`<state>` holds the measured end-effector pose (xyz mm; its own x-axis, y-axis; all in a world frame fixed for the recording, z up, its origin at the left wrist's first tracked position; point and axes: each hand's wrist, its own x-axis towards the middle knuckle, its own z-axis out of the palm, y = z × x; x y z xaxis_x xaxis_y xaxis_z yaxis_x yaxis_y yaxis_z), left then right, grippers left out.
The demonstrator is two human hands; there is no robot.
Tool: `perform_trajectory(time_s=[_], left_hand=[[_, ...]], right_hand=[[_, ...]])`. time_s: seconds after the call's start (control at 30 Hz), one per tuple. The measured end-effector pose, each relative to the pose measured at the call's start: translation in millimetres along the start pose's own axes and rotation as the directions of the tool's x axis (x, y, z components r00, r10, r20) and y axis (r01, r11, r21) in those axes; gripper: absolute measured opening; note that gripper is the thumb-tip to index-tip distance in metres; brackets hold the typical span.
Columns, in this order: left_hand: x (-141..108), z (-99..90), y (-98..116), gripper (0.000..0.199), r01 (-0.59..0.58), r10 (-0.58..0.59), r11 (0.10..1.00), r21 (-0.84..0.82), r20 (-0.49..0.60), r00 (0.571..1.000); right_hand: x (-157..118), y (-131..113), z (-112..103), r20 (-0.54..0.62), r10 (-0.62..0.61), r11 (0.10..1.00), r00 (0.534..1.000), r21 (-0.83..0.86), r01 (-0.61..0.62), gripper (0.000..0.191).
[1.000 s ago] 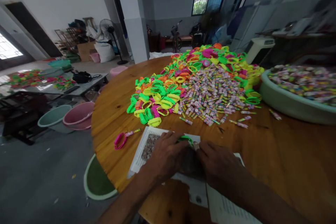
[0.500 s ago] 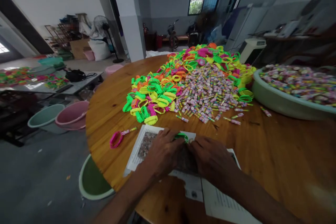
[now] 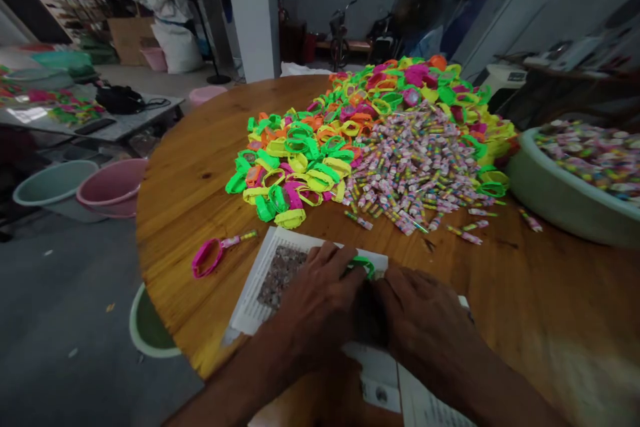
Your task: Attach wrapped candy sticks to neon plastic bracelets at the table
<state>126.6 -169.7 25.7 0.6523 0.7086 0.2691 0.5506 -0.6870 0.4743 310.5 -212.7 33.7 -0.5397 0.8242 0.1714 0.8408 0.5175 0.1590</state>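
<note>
My left hand point(image 3: 320, 303) has its fingers curled around a green plastic toy watch band point(image 3: 369, 264), whose loop shows beyond the fingertips. Close beside it, my right hand point(image 3: 430, 313) is closed, its fingers bent down at the band's right end. What the right fingers hold is hidden behind the hand. Both hands are low over printed paper sheets point(image 3: 250, 303) on the round wooden table point(image 3: 185, 177). To the left lies a pink watch band point(image 3: 206, 259) with a wrapped candy tube point(image 3: 240, 238) at its end.
Colourful watch bands point(image 3: 295, 160) form a big heap across the table. Against it is a pile of wrapped candy tubes point(image 3: 415, 167). A pale green basin point(image 3: 565, 190) full of small wrapped pieces stands at right. Basins, one pink point(image 3: 113, 190), sit left of the table.
The view has tilted down and shifted, so the table appears higher and larger. Both hands stay together around the green band, with only slight finger movement.
</note>
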Motion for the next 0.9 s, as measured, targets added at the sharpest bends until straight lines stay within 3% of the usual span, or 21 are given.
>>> perform_trajectory(time_s=[0.3, 0.43, 0.53, 0.6, 0.73, 0.9], left_hand=[[-1, -4.1, 3, 0.016, -0.016, 0.017, 0.995, 0.097, -0.014, 1.0], [-13, -14.7, 2, 0.013, 0.018, 0.006, 0.988, 0.155, -0.149, 0.989], [-43, -31.1, -8, 0.017, 0.162, -0.091, 0.974, 0.156, -0.385, 0.918], [-68, -43.7, -21, 0.019, 0.26, -0.146, 0.951, 0.168, -0.497, 0.855], [-104, -58.7, -44, 0.019, 0.396, -0.192, 0.871, 0.29, -0.542, 0.818], [-118, -52.3, -64, 0.014, 0.434, -0.19, 0.832, 0.345, -0.559, 0.807]], right_hand=[[-2, 4, 15, -0.079, 0.006, 1.0, 0.997, 0.015, -0.005, 0.02], [2, 13, 24, -0.125, 0.037, 0.986, 0.991, 0.164, -0.016, 0.017], [11, 24, 21, -0.157, 0.141, 0.95, 0.978, 0.299, -0.089, 0.034], [21, 34, 21, -0.158, 0.176, 0.95, 0.972, 0.284, -0.126, 0.038], [48, 53, 35, -0.057, 0.207, 0.976, 0.977, 0.081, -0.202, 0.03], [70, 61, 55, -0.008, 0.216, 0.976, 0.976, 0.017, -0.215, 0.025]])
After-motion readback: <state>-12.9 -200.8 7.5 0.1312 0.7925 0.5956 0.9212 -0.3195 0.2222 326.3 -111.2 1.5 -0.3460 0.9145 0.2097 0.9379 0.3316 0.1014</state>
